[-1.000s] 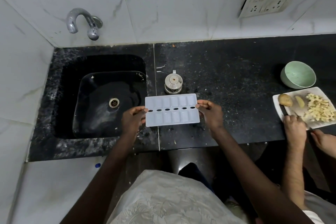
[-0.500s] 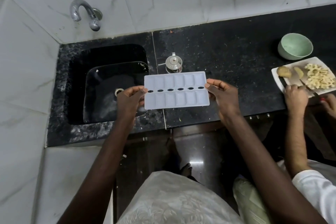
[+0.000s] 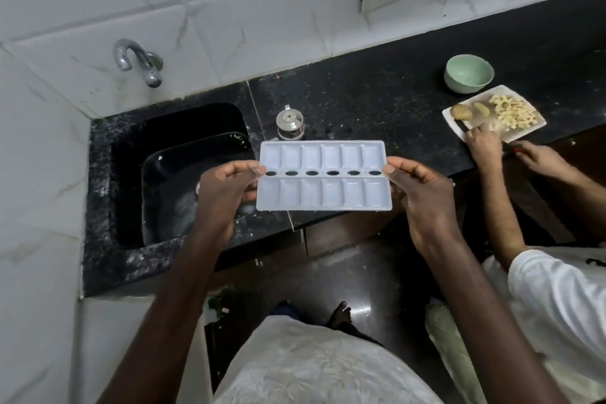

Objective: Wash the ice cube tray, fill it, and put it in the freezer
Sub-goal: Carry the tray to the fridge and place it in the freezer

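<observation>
Your left hand point(image 3: 226, 187) and right hand point(image 3: 423, 193) each pinch a short end of the pale ice cube tray point(image 3: 324, 175), twelve dry cells up, level above the desk point(image 3: 377, 98) front edge, sink point(image 3: 183, 167) just left.

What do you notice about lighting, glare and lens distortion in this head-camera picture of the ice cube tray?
Head view: dim, cool light; the ice cube tray is the brightest thing and sharp; the sink is almost black, detail lost; the tap and the floor show small glints; the wide-angle lens bows the counter edge and wall tile lines.
</observation>
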